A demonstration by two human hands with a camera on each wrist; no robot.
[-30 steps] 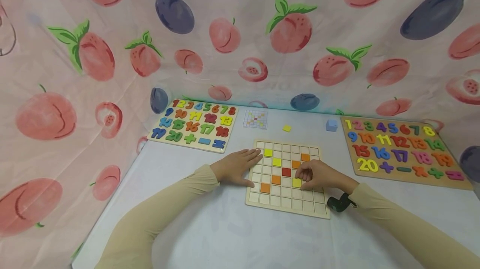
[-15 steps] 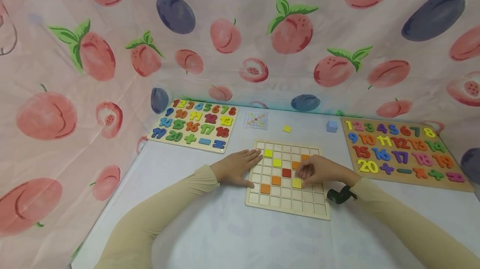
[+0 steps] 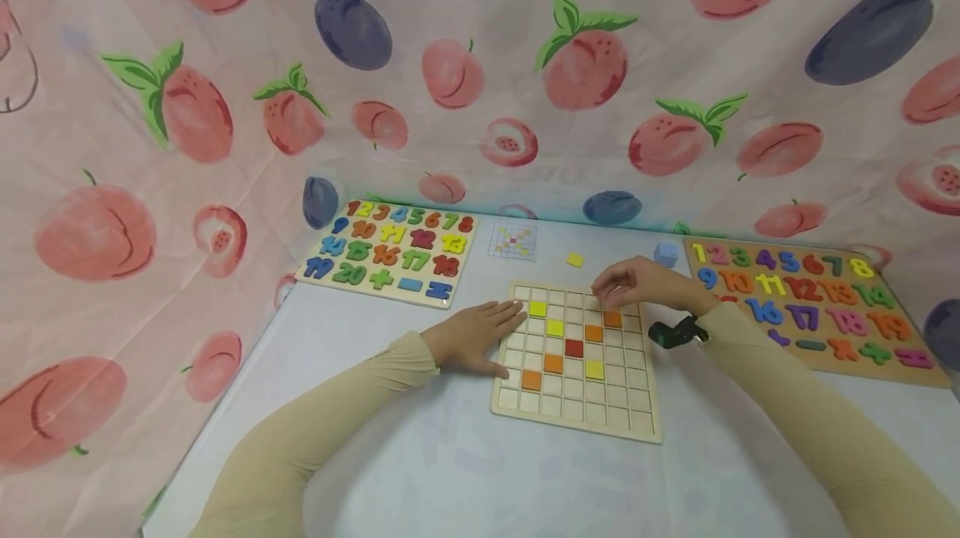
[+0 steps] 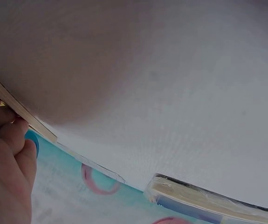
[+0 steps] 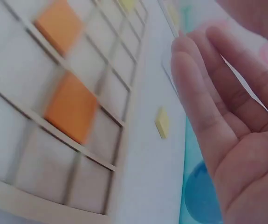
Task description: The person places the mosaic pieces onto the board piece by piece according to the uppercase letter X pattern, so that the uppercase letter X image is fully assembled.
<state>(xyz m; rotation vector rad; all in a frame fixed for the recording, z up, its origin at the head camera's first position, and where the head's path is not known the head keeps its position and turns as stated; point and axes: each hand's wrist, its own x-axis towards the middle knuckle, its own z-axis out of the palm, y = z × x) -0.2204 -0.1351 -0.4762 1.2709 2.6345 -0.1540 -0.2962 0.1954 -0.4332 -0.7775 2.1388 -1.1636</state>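
Grid board (image 3: 577,421) holds seven tiles in an X, its near-right arm unfilled. Left hand (image 3: 472,336) lies flat at its left edge. Right hand (image 3: 637,284), fingers relaxed and empty, hovers over the far-right corner near loose yellow tile (image 3: 574,259).

1. I count one wooden grid board (image 3: 577,425), under my left hand's (image 3: 474,336) fingertips.
2. Tiles seated in it: three yellow (image 3: 537,308), four orange (image 3: 531,379), one red (image 3: 573,347).
3. One loose yellow tile (image 3: 574,259), just beyond my right hand (image 3: 633,284).
4. Two number puzzle boards (image 3: 390,251), one out past each hand.
5. One pattern card (image 3: 513,241); one blue cube (image 3: 664,253).
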